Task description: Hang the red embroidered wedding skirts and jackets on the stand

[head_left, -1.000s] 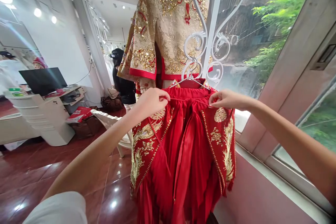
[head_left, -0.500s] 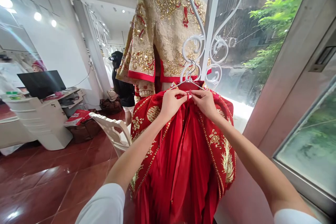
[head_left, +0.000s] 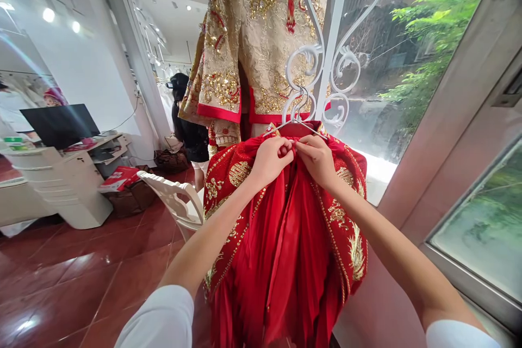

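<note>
In front of me a red pleated skirt [head_left: 281, 250] with gold-embroidered panels hangs from a metal hanger [head_left: 299, 114]. At the centre of its waistband, my left hand [head_left: 272, 159] is closed, thumb and fingers pinched on the red cloth. Close beside it, my right hand [head_left: 316, 156] also pinches the waistband. Fingertips of both hands nearly meet, and whatever small fastening may lie between them is hidden. A cream jacket [head_left: 265, 60] with gold sequins and red trim hangs just behind and above the skirt.
A white scrollwork metal rack [head_left: 330, 43] stands before the window at right. To the left are a white chair [head_left: 175, 193], a desk [head_left: 69, 185] with a black monitor [head_left: 59, 125], and bags on the tiled floor. A person in black [head_left: 190, 125] stands farther back.
Both hands stay at the waistband; the fingers of my left hand have curled in more and those of my right have bent. The view has shifted slightly.
</note>
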A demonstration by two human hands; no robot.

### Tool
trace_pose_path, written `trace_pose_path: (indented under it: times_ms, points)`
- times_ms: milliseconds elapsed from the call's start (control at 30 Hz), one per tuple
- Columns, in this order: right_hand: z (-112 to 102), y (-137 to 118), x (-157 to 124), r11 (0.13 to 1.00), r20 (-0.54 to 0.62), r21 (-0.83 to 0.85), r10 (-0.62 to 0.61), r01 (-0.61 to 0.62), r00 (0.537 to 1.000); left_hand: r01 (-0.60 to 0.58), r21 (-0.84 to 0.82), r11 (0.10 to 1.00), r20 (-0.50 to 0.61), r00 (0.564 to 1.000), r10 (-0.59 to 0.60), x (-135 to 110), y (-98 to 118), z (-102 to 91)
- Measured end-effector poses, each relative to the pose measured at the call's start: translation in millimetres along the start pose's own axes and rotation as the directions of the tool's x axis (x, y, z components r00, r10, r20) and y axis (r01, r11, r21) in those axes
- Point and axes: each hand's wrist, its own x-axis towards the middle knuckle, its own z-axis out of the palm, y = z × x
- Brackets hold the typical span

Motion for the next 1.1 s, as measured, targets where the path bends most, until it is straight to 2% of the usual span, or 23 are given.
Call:
trace_pose_path:
  times_ms: [100,167,333,400,567,667,767,833,933,1000,1100]
  points:
    - [-3.5,2.1,3.2,0.999,0.009,0.039,-0.016,0.015,1.000,-0.087,-0.001,0.996,-0.052,0.995,0.086,-1.9,-1.5,-0.9]
    - [-5.6,2.7,5.3,0.997,0.027,0.074,-0.020,0.018,0.999,-0.102,-0.008,0.995,-0.074,0.992,0.101,-2.9,-2.6,-1.0]
    - [-10.8,-1.9,11.3,0.983,0.109,0.179,0.012,-0.032,0.994,-0.125,0.036,0.992,-0.017,0.992,0.125,-3.0,-2.8,-0.2]
    - [-15.8,-5.6,13.6,0.989,0.155,0.128,0.051,-0.071,0.987,-0.133,0.080,0.988,0.005,0.991,0.133,-3.3,-1.8,-2.1]
    - [-37.3,-15.1,12.3,0.973,0.228,-0.212,0.140,-0.091,0.964,-0.139,0.348,0.927,-0.023,0.987,0.157,-11.8,1.8,-14.6]
    - [-41.6,-21.0,6.4,0.956,0.229,-0.258,0.201,-0.140,0.952,-0.137,0.459,0.878,-0.044,0.983,0.176,-19.7,2.2,-16.3]
    - [-35.0,-24.3,1.3,0.953,0.176,-0.158,0.283,-0.257,0.943,-0.085,0.370,0.925,-0.102,0.986,0.131,-23.1,1.0,-10.9]
    - [-30.4,-24.0,-1.1,0.954,0.186,-0.134,0.291,-0.269,0.939,-0.076,0.248,0.966,-0.123,0.986,0.109,-22.3,0.6,-7.2]
    - [-31.9,-22.5,-3.7,0.956,0.208,-0.199,0.258,-0.217,0.944,-0.086,0.132,0.987,-0.130,0.986,0.103,-19.4,0.4,-6.2]
    - [-38.4,-22.5,-4.3,0.940,0.189,-0.293,0.237,-0.175,0.953,-0.089,0.129,0.988,-0.115,0.988,0.104,-18.3,-0.1,-8.1]
    - [-48.1,-22.7,-1.3,0.885,0.220,-0.460,0.191,-0.071,0.957,-0.102,0.164,0.981,-0.075,0.990,0.115,-18.6,-1.0,-11.1]
